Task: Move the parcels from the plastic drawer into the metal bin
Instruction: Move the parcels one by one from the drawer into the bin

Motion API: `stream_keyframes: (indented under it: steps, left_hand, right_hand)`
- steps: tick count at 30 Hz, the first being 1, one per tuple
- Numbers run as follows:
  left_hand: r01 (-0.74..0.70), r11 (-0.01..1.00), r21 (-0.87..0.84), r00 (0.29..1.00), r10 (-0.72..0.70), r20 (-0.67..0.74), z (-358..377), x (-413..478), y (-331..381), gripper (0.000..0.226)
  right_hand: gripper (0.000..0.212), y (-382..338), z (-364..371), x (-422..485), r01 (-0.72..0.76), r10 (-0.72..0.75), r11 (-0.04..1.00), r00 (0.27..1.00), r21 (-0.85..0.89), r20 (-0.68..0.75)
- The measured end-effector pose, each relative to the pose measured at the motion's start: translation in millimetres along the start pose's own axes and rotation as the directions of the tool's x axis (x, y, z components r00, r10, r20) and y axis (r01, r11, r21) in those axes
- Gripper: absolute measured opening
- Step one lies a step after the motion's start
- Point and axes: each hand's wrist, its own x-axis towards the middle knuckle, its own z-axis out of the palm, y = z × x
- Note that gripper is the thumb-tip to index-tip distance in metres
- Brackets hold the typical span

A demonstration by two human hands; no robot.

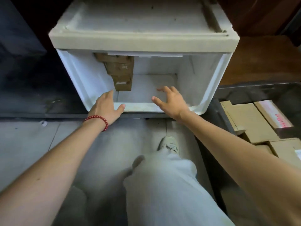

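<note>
The white plastic drawer (210, 95) stands pulled out in front of me. A stack of brown cardboard parcels (121, 70) fills its back left corner; the rest of its floor is bare. My left hand (106, 105), with a red bead bracelet on the wrist, reaches over the drawer's front left rim, thumb lying on the front edge, fingers straight. My right hand (171, 100) hovers over the front of the drawer with fingers spread, holding nothing. The dark metal bin (254, 90) sits at the right and holds several cardboard parcels (249, 121).
The drawer unit's beige top (143, 41) overhangs the back of the drawer. My leg in pale trousers and a shoe (168, 144) stand on the grey tiled floor below. Dark furniture lies to the left, a wooden surface (260, 62) behind the bin.
</note>
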Motion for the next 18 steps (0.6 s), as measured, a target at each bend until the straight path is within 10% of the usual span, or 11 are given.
stream_keyframes:
  steps: [13, 18]
  left_hand:
    - [0.115, 0.993, -0.020, 0.993, -0.115, -0.033, 43, 125, -17, 0.088]
    - [0.232, 0.921, -0.314, 0.957, -0.274, -0.099, 50, 149, -22, 0.094]
  right_hand:
    - [0.068, 6, 69, 131, 0.030, -0.034, 0.996, 0.998, 0.085, 0.044]
    - [0.075, -9, 79, 162, 0.083, -0.087, 0.989, 0.996, 0.122, 0.027]
